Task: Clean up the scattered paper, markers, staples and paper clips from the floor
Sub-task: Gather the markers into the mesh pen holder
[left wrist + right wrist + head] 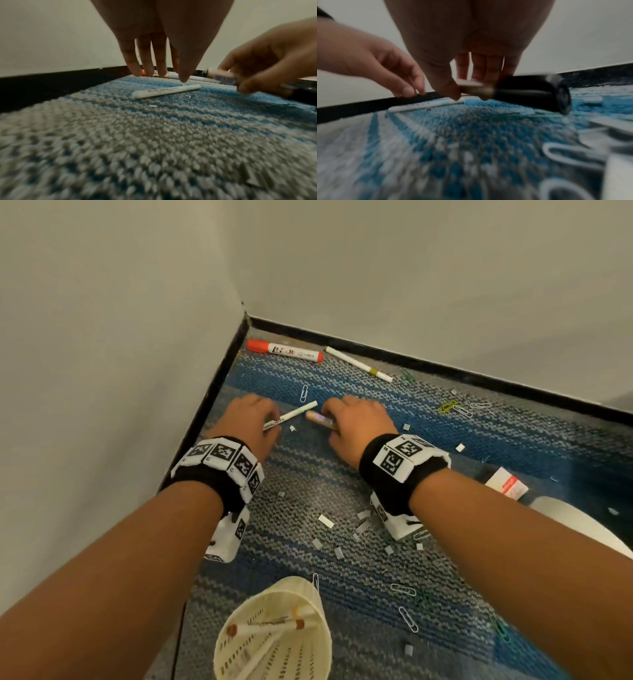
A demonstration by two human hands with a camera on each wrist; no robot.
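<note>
From the head view, your left hand (251, 422) reaches down over a thin white marker (294, 415) lying on the blue-grey carpet (342, 570) near the room's corner, while your right hand (356, 424) closes around a thicker, blurred marker (318, 418) just beside it. A red-capped whiteboard marker (284, 350) and a second slim white pen (358, 363) lie against the black baseboard (445, 368). Paper clips (407, 618), staple strips (326, 521) and a small staple box (506, 483) are scattered across the floor to the right, and a cream perforated basket (308, 604) close to you already holds several pens. In the left wrist view, your left fingers (132, 63) point straight down, loosely spread, their tips just above the carpet beyond the thin white marker (165, 92), which lies untouched; nothing is held. Your right hand (267, 65) at the frame's right pinches the blurred marker (223, 77) off the floor. In the right wrist view, your right thumb and fingers (447, 86) clamp that marker (522, 90), its dark cap toward the camera, lifted slightly above the carpet; your left hand (373, 60) hovers over the white marker (426, 106).
</note>
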